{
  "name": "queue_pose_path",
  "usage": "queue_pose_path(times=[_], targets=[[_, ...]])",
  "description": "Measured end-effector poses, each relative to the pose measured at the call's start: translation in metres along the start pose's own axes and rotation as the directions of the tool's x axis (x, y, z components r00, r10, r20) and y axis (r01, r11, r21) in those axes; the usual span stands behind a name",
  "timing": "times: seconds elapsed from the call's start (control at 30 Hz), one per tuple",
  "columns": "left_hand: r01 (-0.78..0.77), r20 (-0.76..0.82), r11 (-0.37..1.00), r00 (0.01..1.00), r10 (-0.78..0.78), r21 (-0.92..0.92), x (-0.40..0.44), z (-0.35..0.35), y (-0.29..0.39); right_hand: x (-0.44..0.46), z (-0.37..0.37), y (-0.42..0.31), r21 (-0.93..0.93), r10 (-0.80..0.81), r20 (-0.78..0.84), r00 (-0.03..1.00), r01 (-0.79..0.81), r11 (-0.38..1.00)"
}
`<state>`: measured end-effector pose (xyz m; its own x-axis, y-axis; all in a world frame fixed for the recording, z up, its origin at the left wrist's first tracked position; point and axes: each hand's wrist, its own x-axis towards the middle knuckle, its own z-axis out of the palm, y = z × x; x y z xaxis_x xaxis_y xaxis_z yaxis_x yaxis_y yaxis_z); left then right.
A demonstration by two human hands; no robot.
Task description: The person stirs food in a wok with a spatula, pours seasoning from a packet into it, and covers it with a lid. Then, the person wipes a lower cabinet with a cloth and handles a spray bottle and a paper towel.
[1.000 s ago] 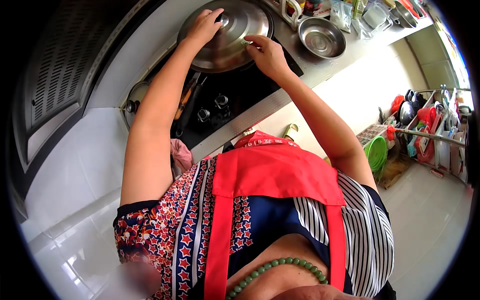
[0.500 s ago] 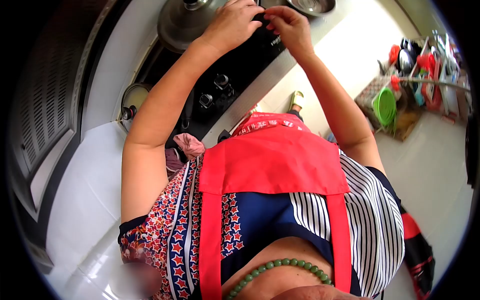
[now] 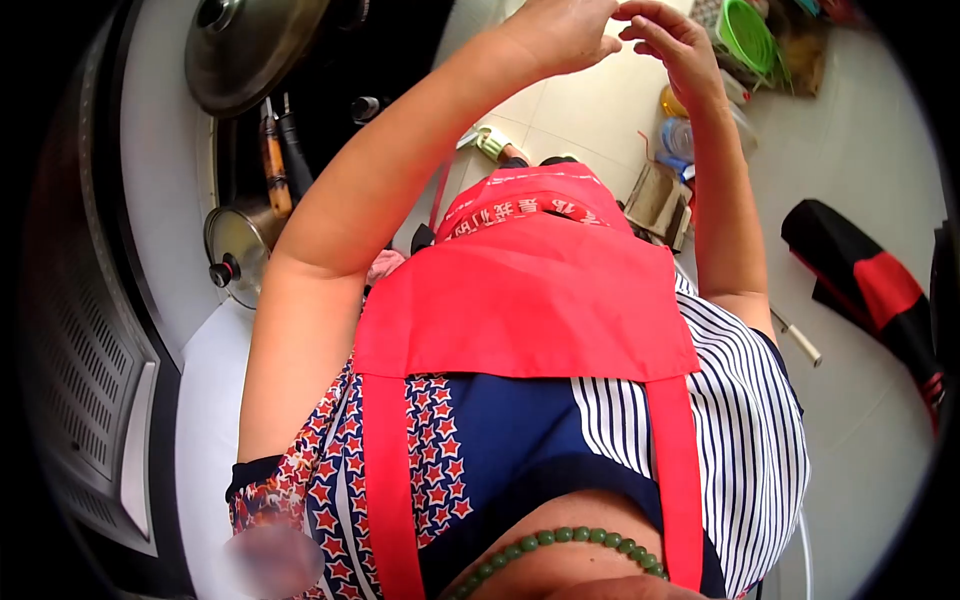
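Observation:
My left hand (image 3: 570,32) is at the top edge of the view, its fingers closed and partly cut off, the thumb towards the right. Close beside it, my right hand (image 3: 675,42) has its fingers bent and drawn together, the fingertips almost meeting those of my left hand. Anything small between the fingers is too hidden to make out. Both hands are over the floor, in front of the red apron (image 3: 530,300), to the right of the stove (image 3: 400,60) and away from the large metal lid (image 3: 250,50).
A smaller lidded pot (image 3: 240,255) and a wooden-handled utensil (image 3: 273,165) are at the left. On the floor at the right stand a green basket (image 3: 745,38), bottles (image 3: 678,135), a cardboard box (image 3: 657,205) and a black-and-red object (image 3: 870,280).
Both hands left the large lid, came together and moved right, away from the stove. The view has turned, so the lid now shows at the upper left and more floor appears.

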<state>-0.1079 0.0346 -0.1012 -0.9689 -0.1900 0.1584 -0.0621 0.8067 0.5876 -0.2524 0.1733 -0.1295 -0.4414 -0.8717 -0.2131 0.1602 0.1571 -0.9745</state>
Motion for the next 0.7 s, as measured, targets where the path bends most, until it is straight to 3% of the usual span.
queue_pose_path(times=[0.03, 0.13, 0.17, 0.2, 0.5, 0.6, 0.63, 0.7], targets=[[-0.021, 0.049, 0.998, 0.999, 0.023, -0.056, -0.002, 0.016, 0.003, -0.013, -0.011, 0.007, -0.001, 0.033, 0.035, 0.999, -0.033, 0.999], [-0.051, -0.012, 0.994, 0.999, 0.050, -0.092, -0.025, 0.012, 0.010, -0.027, -0.012, 0.004, -0.147, 0.072, 0.166, 0.983, -0.047, 0.988], [0.140, 0.190, 0.987, 0.974, -0.124, -0.074, -0.026, 0.021, 0.011, -0.034, -0.011, 0.008, -0.167, 0.099, 0.165, 0.981, -0.071, 0.983], [0.147, 0.183, 0.984, 0.975, -0.127, -0.103, -0.033, 0.028, 0.012, -0.042, -0.009, 0.010, -0.193, 0.129, 0.179, 0.975, -0.093, 0.977], [0.256, 0.369, 0.931, 0.917, -0.149, -0.260, -0.087, 0.140, 0.063, -0.161, -0.049, 0.098, -0.133, 0.201, 0.202, 0.959, -0.177, 0.975], [0.373, 0.463, 0.864, 0.865, -0.192, -0.339, -0.099, 0.155, 0.064, -0.172, -0.048, 0.111, -0.152, 0.233, 0.207, 0.950, -0.204, 0.967], [0.370, 0.416, 0.839, 0.888, -0.193, -0.399, -0.107, 0.170, 0.065, -0.182, -0.048, 0.116, -0.121, 0.246, 0.186, 0.951, -0.227, 0.966], [0.499, 0.528, 0.779, 0.809, -0.260, -0.380, -0.120, 0.181, 0.069, -0.198, -0.035, 0.129, -0.051, 0.270, 0.158, 0.950, -0.265, 0.963]])
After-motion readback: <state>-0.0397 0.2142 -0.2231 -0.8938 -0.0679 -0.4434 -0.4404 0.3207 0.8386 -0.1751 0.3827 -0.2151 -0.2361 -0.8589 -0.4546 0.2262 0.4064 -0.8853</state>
